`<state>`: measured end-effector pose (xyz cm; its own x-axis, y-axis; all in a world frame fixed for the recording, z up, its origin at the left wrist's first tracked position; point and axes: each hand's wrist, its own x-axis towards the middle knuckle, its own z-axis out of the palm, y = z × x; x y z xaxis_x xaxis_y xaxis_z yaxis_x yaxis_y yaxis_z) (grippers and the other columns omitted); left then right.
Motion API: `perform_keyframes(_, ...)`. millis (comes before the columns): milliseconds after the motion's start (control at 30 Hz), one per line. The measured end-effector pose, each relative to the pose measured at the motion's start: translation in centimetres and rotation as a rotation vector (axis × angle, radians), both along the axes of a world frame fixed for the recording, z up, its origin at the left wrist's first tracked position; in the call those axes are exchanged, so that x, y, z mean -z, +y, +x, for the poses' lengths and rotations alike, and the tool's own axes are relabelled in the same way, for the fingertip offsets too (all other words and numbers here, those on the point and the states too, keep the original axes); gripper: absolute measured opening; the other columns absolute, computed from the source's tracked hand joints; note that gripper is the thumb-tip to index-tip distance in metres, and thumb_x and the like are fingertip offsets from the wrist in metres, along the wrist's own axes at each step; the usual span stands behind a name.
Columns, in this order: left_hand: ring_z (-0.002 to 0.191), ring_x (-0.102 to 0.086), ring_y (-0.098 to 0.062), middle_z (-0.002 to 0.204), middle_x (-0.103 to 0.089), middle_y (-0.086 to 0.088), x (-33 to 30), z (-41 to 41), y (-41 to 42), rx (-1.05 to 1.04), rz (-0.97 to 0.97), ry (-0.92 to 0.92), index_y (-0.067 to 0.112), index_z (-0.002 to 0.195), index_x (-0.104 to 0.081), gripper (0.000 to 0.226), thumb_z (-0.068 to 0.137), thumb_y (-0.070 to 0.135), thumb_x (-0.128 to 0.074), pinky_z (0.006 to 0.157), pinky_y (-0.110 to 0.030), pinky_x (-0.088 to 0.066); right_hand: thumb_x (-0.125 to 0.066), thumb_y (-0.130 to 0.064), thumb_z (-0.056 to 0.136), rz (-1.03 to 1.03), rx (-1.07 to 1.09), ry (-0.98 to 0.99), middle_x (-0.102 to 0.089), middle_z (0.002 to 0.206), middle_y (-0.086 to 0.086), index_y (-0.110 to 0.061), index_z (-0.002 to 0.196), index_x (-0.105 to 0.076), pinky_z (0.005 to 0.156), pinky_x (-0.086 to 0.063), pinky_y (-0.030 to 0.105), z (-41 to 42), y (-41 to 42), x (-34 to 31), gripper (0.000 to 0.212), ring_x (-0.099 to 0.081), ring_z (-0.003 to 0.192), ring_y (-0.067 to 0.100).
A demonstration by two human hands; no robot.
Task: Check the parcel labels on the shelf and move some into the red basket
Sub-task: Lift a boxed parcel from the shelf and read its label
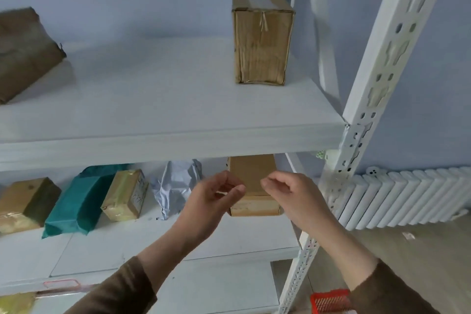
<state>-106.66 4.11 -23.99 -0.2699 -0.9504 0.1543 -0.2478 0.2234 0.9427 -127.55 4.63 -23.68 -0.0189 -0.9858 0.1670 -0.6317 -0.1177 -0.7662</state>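
Both hands hang loosely curled and empty — left hand (216, 196), right hand (288, 191) — before a cardboard box (252, 186); red basket (330, 301) shows no parcels.

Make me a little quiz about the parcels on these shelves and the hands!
1. True or false: the tall cardboard box stands upright on the upper shelf.
2. What colour is the soft parcel between two taped boxes on the lower shelf?
3. The left hand and right hand are: A) holding the flat brown box, B) empty in front of it.

Key: 1 true; 2 teal green; 3 B.
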Motion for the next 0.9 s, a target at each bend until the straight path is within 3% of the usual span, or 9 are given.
perform_keyframes(133, 0.091, -0.069, -0.018, 0.095, -0.072, 0.007, -6.7, 1.3, 3.1, 0.224, -0.535, -0.113, 0.015, 0.097, -0.074, 0.015, 0.100, 0.026, -0.066, 0.079, -0.025, -0.053, -0.057, -0.060, 0.096, -0.271, -0.064, -0.044, -0.072, 0.057, -0.009, -0.014, 0.063, -0.077, 0.057, -0.053, 0.039, 0.6, 3.8, -7.4, 0.060, -0.069, 0.051, 0.012)
perform_keyframes(267, 0.106, -0.066, -0.022, 0.111, -0.068, -0.003, -12.8, 1.0, 1.5, 0.188, -0.747, 0.045, 0.007, 0.110, -0.069, 0.015, 0.103, 0.016, -0.060, 0.089, -0.030, -0.051, -0.061, -0.039, 0.101, -0.570, -0.048, -0.217, -0.075, 0.068, -0.006, -0.010, 0.078, -0.079, 0.053, -0.050, 0.016, 1.7, 3.4, -13.2, 0.041, -0.072, 0.060, 0.009)
perform_keyframes(400, 0.127, -0.054, -0.007, 0.138, -0.056, 0.004, -18.1, -0.5, -2.9, 0.026, -0.547, 0.184, 0.022, 0.130, -0.055, 0.028, 0.103, 0.025, -0.060, 0.100, -0.023, -0.044, -0.062, -0.030, 0.101, -0.632, 0.069, -0.334, -0.074, 0.104, -0.007, -0.018, 0.110, -0.073, 0.075, -0.054, 0.021, 2.0, -1.1, -16.7, 0.018, -0.069, 0.097, 0.008)
perform_keyframes(500, 0.140, -0.040, -0.013, 0.156, -0.036, 0.005, -20.7, -1.9, -6.8, -0.027, -0.226, 0.236, 0.032, 0.152, -0.035, 0.059, 0.101, 0.037, -0.064, 0.104, -0.027, -0.033, -0.062, -0.040, 0.100, -0.419, 0.118, -0.462, -0.053, 0.137, -0.014, -0.030, 0.141, -0.053, 0.088, -0.044, 0.018, 2.4, -4.5, -18.6, 0.043, -0.053, 0.124, 0.003)
perform_keyframes(633, 0.157, -0.022, -0.021, 0.173, -0.013, 0.007, -21.9, -3.1, -9.4, 0.052, 0.078, 0.247, 0.036, 0.166, -0.003, 0.095, 0.096, 0.057, -0.063, 0.121, -0.038, -0.021, -0.056, -0.047, 0.102, -0.197, 0.069, -0.608, -0.047, 0.123, -0.024, -0.035, 0.155, -0.032, 0.078, -0.038, 0.017, 3.1, -6.7, -19.8, 0.059, -0.048, 0.100, -0.009)
perform_keyframes(700, 0.159, -0.018, -0.023, 0.172, -0.021, 0.004, -22.1, -3.2, -9.8, 0.055, 0.179, 0.312, 0.033, 0.166, -0.015, 0.089, 0.095, 0.064, -0.060, 0.126, -0.050, -0.020, -0.054, -0.052, 0.101, -0.142, 0.048, -0.642, -0.055, 0.131, -0.019, -0.035, 0.150, -0.042, 0.095, -0.046, 0.029, 3.4, -7.3, -20.0, 0.053, -0.052, 0.106, -0.004)
perform_keyframes(767, 0.144, -0.045, -0.024, 0.150, -0.051, 0.001, -22.4, -2.9, -9.8, 0.088, 0.244, 0.403, 0.031, 0.146, -0.051, 0.062, 0.095, 0.067, -0.056, 0.110, -0.051, -0.045, -0.052, -0.055, 0.102, -0.116, 0.022, -0.700, -0.062, 0.129, -0.015, -0.036, 0.145, -0.048, 0.102, -0.052, 0.039, 3.9, -7.5, -20.0, 0.047, -0.059, 0.112, 0.004)
perform_keyframes(833, 0.118, -0.063, -0.021, 0.126, -0.064, 0.003, -22.2, -2.2, -9.5, 0.084, 0.240, 0.482, 0.031, 0.132, -0.060, 0.052, 0.095, 0.068, -0.055, 0.087, -0.047, -0.059, -0.050, -0.057, 0.102, -0.149, -0.024, -0.685, -0.064, 0.128, -0.016, -0.037, 0.143, -0.049, 0.098, -0.054, 0.033, 4.7, -7.2, -19.7, 0.046, -0.061, 0.113, 0.000)
perform_keyframes(900, 0.119, -0.064, -0.023, 0.129, -0.065, 0.003, -21.5, -0.9, -9.4, 0.044, 0.212, 0.566, 0.031, 0.138, -0.058, 0.060, 0.092, 0.070, -0.057, 0.088, -0.050, -0.059, -0.049, -0.059, 0.102, -0.224, -0.072, -0.614, -0.061, 0.132, -0.021, -0.040, 0.145, -0.046, 0.089, -0.050, 0.014, 5.9, -6.6, -18.9, 0.047, -0.058, 0.112, -0.013)
